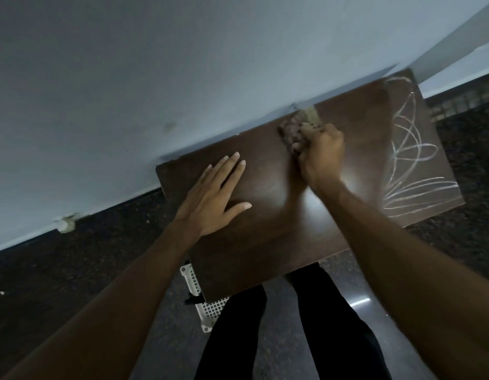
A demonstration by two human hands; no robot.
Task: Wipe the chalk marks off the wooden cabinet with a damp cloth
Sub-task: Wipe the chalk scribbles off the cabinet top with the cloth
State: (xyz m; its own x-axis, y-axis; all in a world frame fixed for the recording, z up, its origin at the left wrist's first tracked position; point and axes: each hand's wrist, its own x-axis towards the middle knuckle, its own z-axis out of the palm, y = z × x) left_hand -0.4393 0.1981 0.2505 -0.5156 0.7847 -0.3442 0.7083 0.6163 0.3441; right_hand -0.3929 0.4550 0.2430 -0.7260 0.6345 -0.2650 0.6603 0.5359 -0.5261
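The dark wooden cabinet top (265, 231) fills the middle of the head view, set against a pale wall. White looping chalk marks (410, 160) cover its right end. My right hand (321, 154) grips a bunched brownish cloth (295, 127) near the cabinet's far edge, left of the marks; hand and cloth are motion-blurred. My left hand (213, 196) lies flat on the cabinet's left part with fingers straight and spread.
The pale wall (155, 91) runs along the cabinet's far side. A white perforated plastic basket (207, 311) pokes out under the cabinet's near left corner. My dark-trousered legs (292, 338) stand at the near edge on a dark speckled floor (73, 270).
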